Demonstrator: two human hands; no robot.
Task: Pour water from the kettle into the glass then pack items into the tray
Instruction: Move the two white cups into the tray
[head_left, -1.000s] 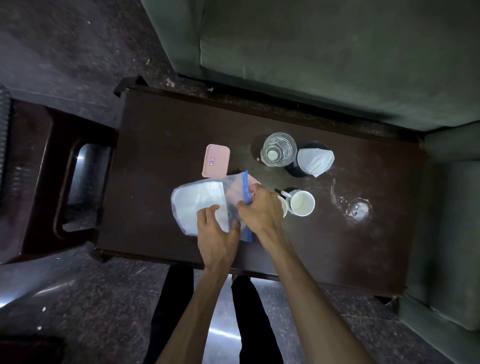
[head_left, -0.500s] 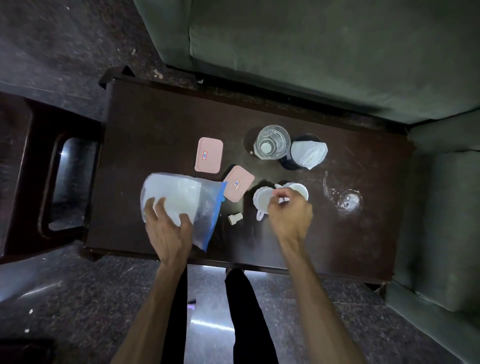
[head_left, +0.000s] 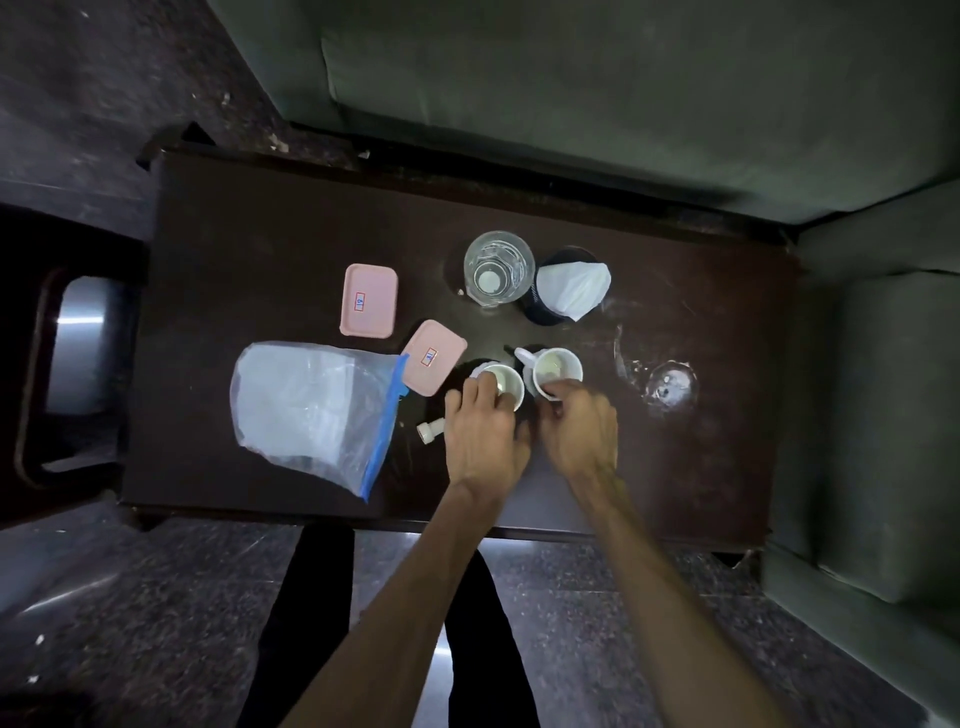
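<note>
My left hand (head_left: 483, 441) grips the left white cup (head_left: 501, 387) at its rim; my right hand (head_left: 579, 434) clasps the right white cup (head_left: 553, 371). The glass (head_left: 498, 267) stands beyond both, untouched, on the dark table (head_left: 260, 234); the zip bag (head_left: 311, 410) lies left.

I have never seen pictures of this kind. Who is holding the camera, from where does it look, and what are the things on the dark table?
No machine here: a person wears the camera on the head, so it looks down at their own bare arms. The left hand grips one small white cup; the right hand grips a white mug beside it. On the dark wooden table also lie two pink rectangular lids, a clear plastic zip bag, a clear glass jug and a dark container with white paper.
</note>
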